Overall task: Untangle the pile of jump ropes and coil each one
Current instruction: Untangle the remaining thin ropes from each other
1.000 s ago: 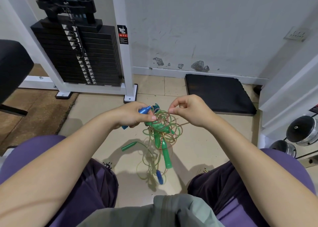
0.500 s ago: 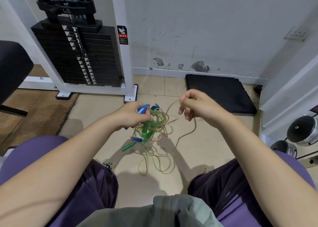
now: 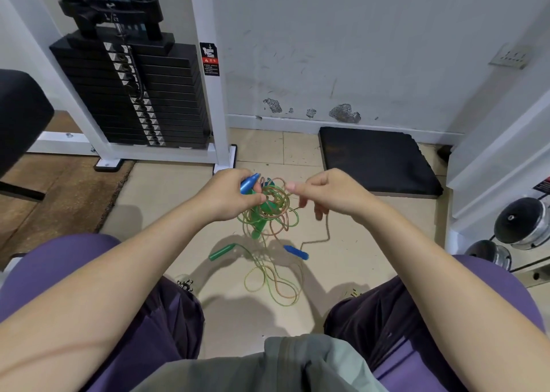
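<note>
Head view: left hand [image 3: 230, 195] grips a blue handle [image 3: 249, 182] and the tangled jump ropes [image 3: 268, 210]; right hand [image 3: 330, 193], just beside, pinches a strand. Untangling is underway; next, draw that strand free.

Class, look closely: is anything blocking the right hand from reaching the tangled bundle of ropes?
Nothing visible does. The right hand hovers just right of the tangled green-and-orange rope bundle, which the left hand holds up.

Tiled floor [image 3: 372, 243]: rope loops [image 3: 273, 284], mat [image 3: 378, 159].
</note>
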Available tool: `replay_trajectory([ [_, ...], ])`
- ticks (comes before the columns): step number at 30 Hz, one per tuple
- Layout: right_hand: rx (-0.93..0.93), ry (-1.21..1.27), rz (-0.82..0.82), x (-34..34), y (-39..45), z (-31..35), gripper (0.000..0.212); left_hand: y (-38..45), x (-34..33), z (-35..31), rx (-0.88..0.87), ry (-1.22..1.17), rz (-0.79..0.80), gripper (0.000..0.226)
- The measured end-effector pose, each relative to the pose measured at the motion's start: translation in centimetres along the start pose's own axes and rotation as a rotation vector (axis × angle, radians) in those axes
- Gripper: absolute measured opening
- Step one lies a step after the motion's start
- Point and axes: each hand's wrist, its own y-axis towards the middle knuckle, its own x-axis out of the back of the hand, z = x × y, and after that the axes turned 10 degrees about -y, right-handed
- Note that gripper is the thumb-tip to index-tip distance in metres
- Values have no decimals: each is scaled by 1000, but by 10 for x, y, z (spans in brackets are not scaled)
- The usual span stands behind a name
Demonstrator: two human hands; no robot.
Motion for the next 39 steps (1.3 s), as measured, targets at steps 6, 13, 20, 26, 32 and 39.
replay_trajectory([
  [6, 128, -142, -75, -27, 4, 9, 39, -1, -5, -3, -33, -3, -25, 16],
  [13, 179, -339, -126, -20, 5, 13, 21, 1, -3, -2, 64, -101, -47, 21],
  [20, 176, -79, -134, -17, 3, 9, 6, -7, 4, -8, 23, -366, 120, 14],
  [26, 145, 224, -100, -23, -3, 18, 10, -6, -5, -10, 85, -447, 118, 34],
  [32, 120, 250, -159, -13, -4, 17, 16, 3, -2, -1, 158, -383, 74, 26],
  [39, 93, 346, -396, 7, -2, 9, 11, 11, 14, 7, 204, -288, 3, 33],
])
